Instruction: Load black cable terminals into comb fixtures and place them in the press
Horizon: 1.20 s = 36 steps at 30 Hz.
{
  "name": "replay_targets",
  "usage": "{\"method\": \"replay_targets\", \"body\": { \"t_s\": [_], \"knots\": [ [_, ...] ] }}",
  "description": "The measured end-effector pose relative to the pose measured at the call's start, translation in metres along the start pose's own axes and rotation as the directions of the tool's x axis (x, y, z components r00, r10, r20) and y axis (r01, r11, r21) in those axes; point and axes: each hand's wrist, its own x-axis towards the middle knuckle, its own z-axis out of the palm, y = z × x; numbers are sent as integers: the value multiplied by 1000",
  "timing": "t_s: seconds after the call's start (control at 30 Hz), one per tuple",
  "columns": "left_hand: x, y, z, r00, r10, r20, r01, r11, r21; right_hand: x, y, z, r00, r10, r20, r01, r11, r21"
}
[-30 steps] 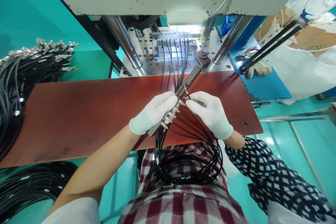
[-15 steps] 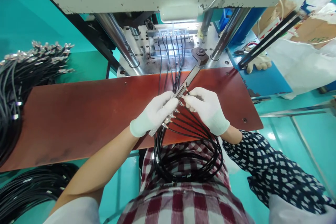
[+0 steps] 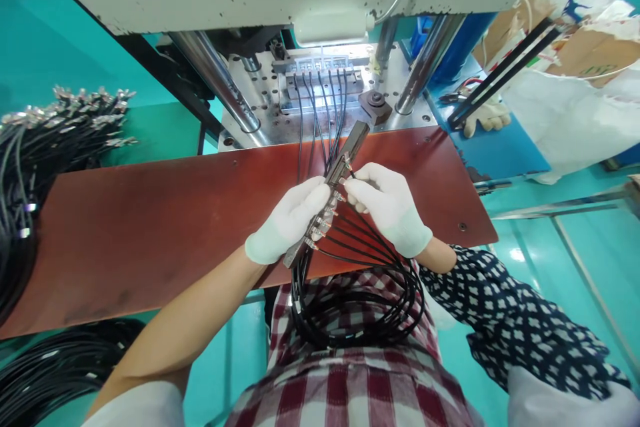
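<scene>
My gloved left hand (image 3: 295, 213) is closed around a long metal bar (image 3: 355, 141), which slants up to the right over the board. Several small metal cable connectors (image 3: 326, 215) sit in a row along the bar's right side. My gloved right hand (image 3: 387, 203) pinches a black cable at the bar's edge, just behind its metal end; the fingertips partly hide it. From the connectors the black cables (image 3: 357, 240) fan to the right and loop into a coil (image 3: 350, 337) on my lap. Other cables (image 3: 320, 127) run from the bar area up to a metal mould (image 3: 320, 85) in the press.
A red-brown board (image 3: 150, 227) spans the front of the press. Shiny steel posts (image 3: 217, 80) flank the mould. Bundles of black cables with metal ends (image 3: 65, 113) lie at left, another coil (image 3: 65, 360) below. At right are a spare glove (image 3: 487, 119) and white sacks (image 3: 575, 107).
The bar has rolled slightly in my left hand, its face now darker. My right hand stays at the same spot on it. The whole view has shifted a little.
</scene>
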Motion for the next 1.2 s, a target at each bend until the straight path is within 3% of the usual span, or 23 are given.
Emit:
{"method": "replay_targets", "body": {
  "t_s": [0.1, 0.2, 0.27, 0.37, 0.47, 0.57, 0.67, 0.83, 0.9, 1.0, 1.2],
  "knots": [
    [0, 2, -1, 996, 74, -49, -62, 976, 207, 0, -1, 0, 1000, -4, -7, 4, 999, -34],
    [-1, 4, -1, 984, 147, -97, -88, 886, 455, -1, 1, -1, 1000, -16, 5, 16, 997, -73],
    [-1, 5, -1, 983, 150, -103, -75, 849, 523, -1, 3, -2, 999, -31, 39, 34, 997, -73],
    [-1, 7, 0, 992, 86, -91, -37, 896, 442, 0, 4, -7, 996, -53, 68, 59, 994, -95],
    [-1, 8, -3, 995, 30, -95, -4, 967, 255, 0, 2, -15, 994, -100, -33, 94, 985, -142],
    [0, 8, -7, 993, 2, -114, 14, 991, 135, 1, -1, -24, 989, -100, -111, 103, 995, 19],
    [2, 7, -10, 996, -3, -92, 10, 998, 70, 5, -2, -34, 991, -106, -84, 118, 979, 167],
    [3, 6, -9, 999, -45, -12, 44, 997, -57, 18, -5, -38, 997, -47, 57, 37, 987, 156],
    [3, 6, -9, 999, -34, 4, 35, 997, -65, 21, -8, -34, 996, 8, 91, -10, 1000, 18],
    [3, 7, -9, 1000, 17, -4, -17, 1000, -13, 20, -13, -24, 997, -8, 74, 21, 983, -181],
    [2, 10, -8, 999, 47, -12, -45, 986, 160, 16, -15, -15, 998, -14, 66, 30, 966, -256]
  ]
}}
